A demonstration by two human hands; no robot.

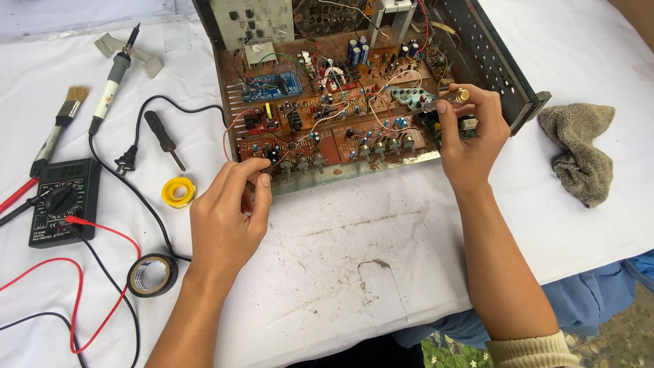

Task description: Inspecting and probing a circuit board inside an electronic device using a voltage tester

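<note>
An open metal chassis (pixel 501 65) with brown circuit boards (pixel 327 112) full of small parts lies on a white cloth-covered table (pixel 340 252). My left hand (pixel 228 215) rests at the chassis's front left edge, its fingers curled against the row of knob shafts (pixel 300 163). My right hand (pixel 473 133) is at the front right corner of the board and grips a thin clear-handled tool with a brass-coloured end (pixel 458 97), held across the board's right side. What the tool's tip touches is hidden among the parts.
Left of the chassis lie a soldering iron (pixel 112 82) with black cord and plug (pixel 126 163), a black screwdriver (pixel 163 136), a brush (pixel 61 119), a multimeter (pixel 63 202) with red and black leads, a yellow tape roll (pixel 178 192) and a black tape roll (pixel 152 274). A grey rag (pixel 579 150) lies right.
</note>
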